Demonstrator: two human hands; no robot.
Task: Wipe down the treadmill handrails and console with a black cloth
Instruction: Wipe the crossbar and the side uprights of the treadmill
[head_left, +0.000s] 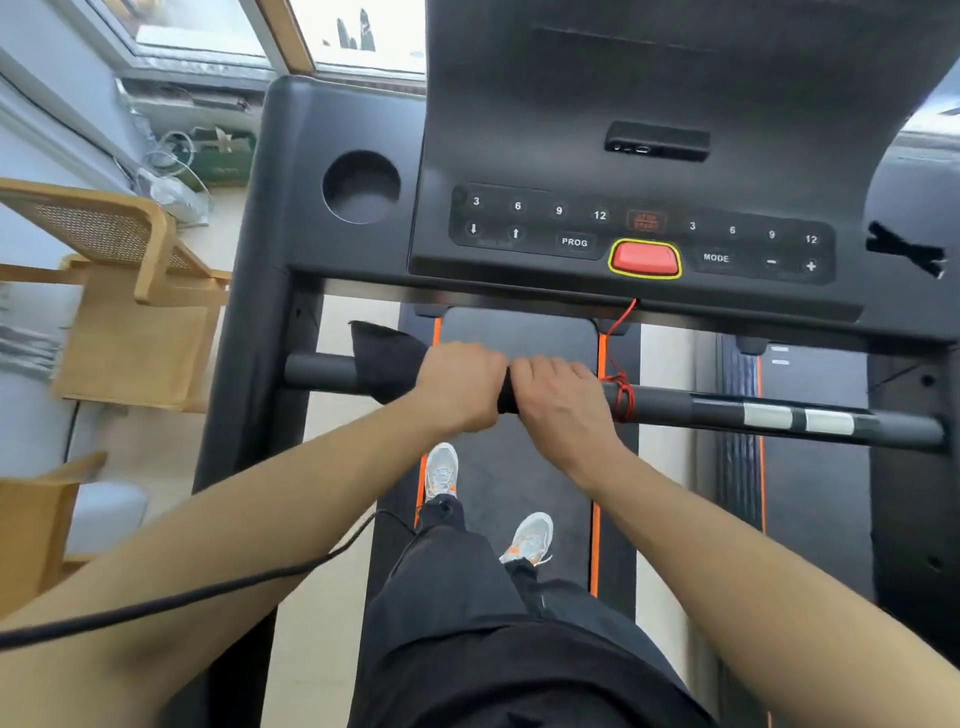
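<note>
Black cloth (387, 364) wrapped over the front handrail (675, 408), head view. The left hand (460, 387) is curled round the bar with the cloth beneath it. A loose flap of fabric sticks out to the left of the knuckles. The right hand (558, 397) is closed round the same bar and touches the left one. Whether cloth also lies under its palm cannot be told. A red safety cord (621, 384) is knotted round the rail just beside the right hand, and silver sensor patches (797, 418) lie farther along. The console (644, 228) stands above and beyond the bar, with no hand on it.

Step in hand, as judged: wiping the crossbar's middle section. The next move calls for sliding the gripped cloth sideways along the rail, working past the cord knot without snagging it. The sensor end and the console panel appear to be left to do.
</note>
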